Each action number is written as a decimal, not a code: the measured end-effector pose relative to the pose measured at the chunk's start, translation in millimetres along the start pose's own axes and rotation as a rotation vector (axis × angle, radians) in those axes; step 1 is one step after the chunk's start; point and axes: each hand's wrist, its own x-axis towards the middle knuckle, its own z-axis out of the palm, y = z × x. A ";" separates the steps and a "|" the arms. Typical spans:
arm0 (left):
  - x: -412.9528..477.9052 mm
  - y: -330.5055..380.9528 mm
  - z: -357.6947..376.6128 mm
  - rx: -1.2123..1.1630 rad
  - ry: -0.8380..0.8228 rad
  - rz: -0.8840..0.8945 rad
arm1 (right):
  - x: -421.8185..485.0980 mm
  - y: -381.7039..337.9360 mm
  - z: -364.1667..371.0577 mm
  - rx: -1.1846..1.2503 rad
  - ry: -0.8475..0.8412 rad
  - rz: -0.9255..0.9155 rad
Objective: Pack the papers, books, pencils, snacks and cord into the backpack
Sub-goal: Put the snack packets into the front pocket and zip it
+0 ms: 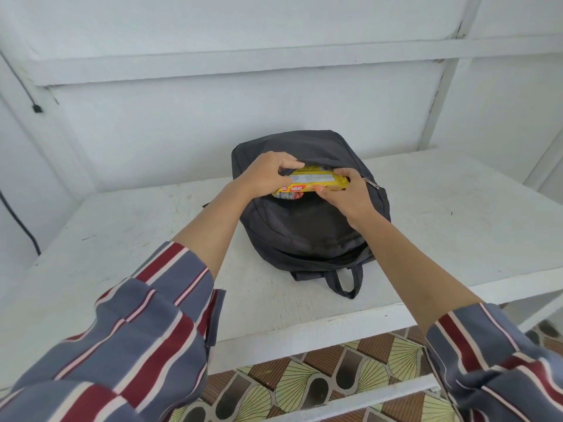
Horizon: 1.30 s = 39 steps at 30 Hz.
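Snack pack (307, 185), yellow wrapper, sits half in the front pocket of the backpack (304, 233), which lies flat on the white table (457, 214) with its carry loop toward the person. Lower red-print edge of the pack is out; top edge is under the pocket lip.

Left hand (268, 175): grip closed on the pocket lip above the pack, thumb and fingers pinching fabric and touching the pack's left end. It holds the mouth open.

Right hand (347, 196): grip closed on the pack's right end, thumb under, fingers over, just beside the zipper pull (370, 182).

Doing it well, my read:
- Lift the lip up and away from the pack so the mouth gapes; the wrapper likely snags on slack fabric.
- Push the pack in long edge first, level, not corner first.
- Press lightly; contents probably crush.
- Keep the wrapper off the zipper teeth near the pull before closing.

No papers, books, pencils or cord visible on the table around the backpack; probably packed, can't confirm.
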 end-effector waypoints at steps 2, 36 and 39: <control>-0.1 -1.3 0.3 -0.012 -0.006 0.003 | -0.5 5.4 0.9 -0.017 0.034 -0.032; 3.1 -18.4 11.4 -0.027 0.054 0.058 | 44.9 6.0 -24.2 -0.732 -0.010 -0.508; 3.5 -19.8 13.7 -0.031 0.049 0.032 | 50.0 9.6 -27.2 -0.625 -0.079 -0.516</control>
